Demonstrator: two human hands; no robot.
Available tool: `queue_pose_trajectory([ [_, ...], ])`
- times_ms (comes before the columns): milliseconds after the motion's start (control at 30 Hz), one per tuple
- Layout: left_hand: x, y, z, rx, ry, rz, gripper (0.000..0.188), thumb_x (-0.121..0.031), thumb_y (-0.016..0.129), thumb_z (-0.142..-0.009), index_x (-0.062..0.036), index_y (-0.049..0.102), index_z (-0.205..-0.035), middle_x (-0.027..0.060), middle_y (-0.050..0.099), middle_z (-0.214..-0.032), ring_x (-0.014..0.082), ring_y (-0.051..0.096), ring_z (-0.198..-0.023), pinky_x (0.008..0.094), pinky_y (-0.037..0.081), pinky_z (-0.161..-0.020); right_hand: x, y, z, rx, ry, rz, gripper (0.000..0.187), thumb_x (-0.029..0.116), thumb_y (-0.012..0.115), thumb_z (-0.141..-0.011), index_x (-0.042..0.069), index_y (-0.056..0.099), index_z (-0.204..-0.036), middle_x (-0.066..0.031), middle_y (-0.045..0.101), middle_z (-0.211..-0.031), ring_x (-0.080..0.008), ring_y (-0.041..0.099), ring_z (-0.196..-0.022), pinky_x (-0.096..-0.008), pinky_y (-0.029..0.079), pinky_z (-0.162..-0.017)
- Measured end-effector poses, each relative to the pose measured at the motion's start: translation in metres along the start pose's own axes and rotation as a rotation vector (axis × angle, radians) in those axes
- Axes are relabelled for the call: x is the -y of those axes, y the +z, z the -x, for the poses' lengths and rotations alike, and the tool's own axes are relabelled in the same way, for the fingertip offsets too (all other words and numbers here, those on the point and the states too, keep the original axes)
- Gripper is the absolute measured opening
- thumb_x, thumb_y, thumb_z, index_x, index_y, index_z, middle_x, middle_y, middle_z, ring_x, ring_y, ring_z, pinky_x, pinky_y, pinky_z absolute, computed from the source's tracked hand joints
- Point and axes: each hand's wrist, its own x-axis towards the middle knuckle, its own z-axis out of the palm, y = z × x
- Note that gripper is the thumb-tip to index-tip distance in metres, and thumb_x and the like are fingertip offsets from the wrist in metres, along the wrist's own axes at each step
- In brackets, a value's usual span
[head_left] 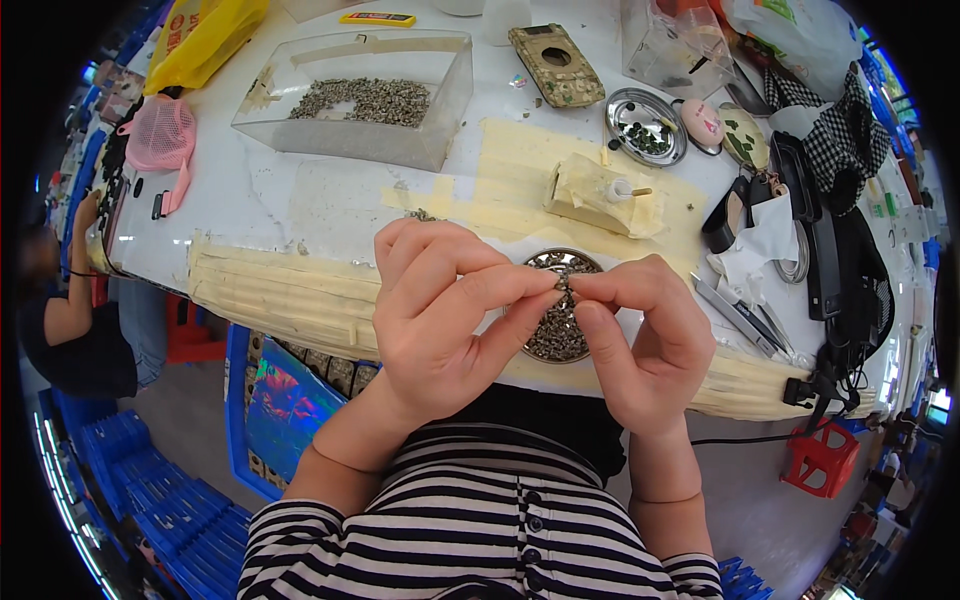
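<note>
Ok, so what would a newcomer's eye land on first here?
Probably the left hand and right hand, fingertips together at a tiny piece over a round dish of small parts, near the centre. Next, the bright yellow bag at the upper left, then the bold striped shirt along the lower edge.

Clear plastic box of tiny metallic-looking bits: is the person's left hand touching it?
Apart. The head view shows a strip of tabletop plainly separating the clear plastic box from the left hand.
</note>
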Motion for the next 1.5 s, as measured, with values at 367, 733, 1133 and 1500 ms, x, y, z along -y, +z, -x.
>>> queue_pose_trajectory([
  [367, 0.0022, 0.004, 0.0023, -0.064, -0.005, 0.034, 0.026, -0.008, 0.084, -0.068, -0.011, 0.075, -0.092, -0.0033, 0.063, -0.081, 0.018, 0.056, -0.076, 0.0338, 0.035, -0.074, 0.0014, 0.0002, 0.002, 0.041, 0.095, -0.04, 0.017, -0.002, 0.075, -0.082, 0.0, 0.076, -0.099, -0.0092, 0.071, -0.084, -0.0162, 0.063, -0.071, -0.0262, 0.049, -0.065],
  [733, 0.0009, 0.0062, 0.0012, -0.056, 0.025, 0.02, 0.026, -0.009, 0.084, -0.066, -0.0117, 0.075, -0.09, -0.004, 0.062, -0.081, 0.018, 0.055, -0.077, 0.0348, 0.035, -0.076, 0.0006, 0.0015, -0.0008, 0.068, 0.119, -0.118, 0.013, -0.002, 0.074, -0.084, -0.002, 0.074, -0.097, -0.0093, 0.071, -0.085, -0.0138, 0.062, -0.07, -0.0247, 0.049, -0.064],
  [1133, 0.0013, 0.0023, 0.0011, -0.041, 0.053, -0.079, 0.024, -0.005, 0.083, -0.07, -0.0096, 0.073, -0.091, -0.0007, 0.061, -0.082, 0.0199, 0.055, -0.078, 0.0354, 0.037, -0.076, 0.0, 0.0028, 0.0008, -0.029, 0.034, -0.004, 0.015, -0.003, 0.077, -0.079, -0.001, 0.074, -0.093, -0.008, 0.07, -0.081, -0.0154, 0.061, -0.067, -0.0258, 0.048, -0.062],
  [1500, -0.0016, 0.0015, -0.0007, -0.014, 0.055, -0.053, 0.024, -0.005, 0.083, -0.071, -0.0087, 0.072, -0.091, 0.0006, 0.061, -0.082, 0.0206, 0.055, -0.077, 0.0352, 0.038, -0.073, 0.0023, 0.0028, 0.0006, 0.027, 0.072, -0.016, 0.017, -0.003, 0.076, -0.08, 0.0, 0.076, -0.097, -0.0088, 0.07, -0.083, -0.0158, 0.063, -0.069, -0.026, 0.049, -0.064],
])
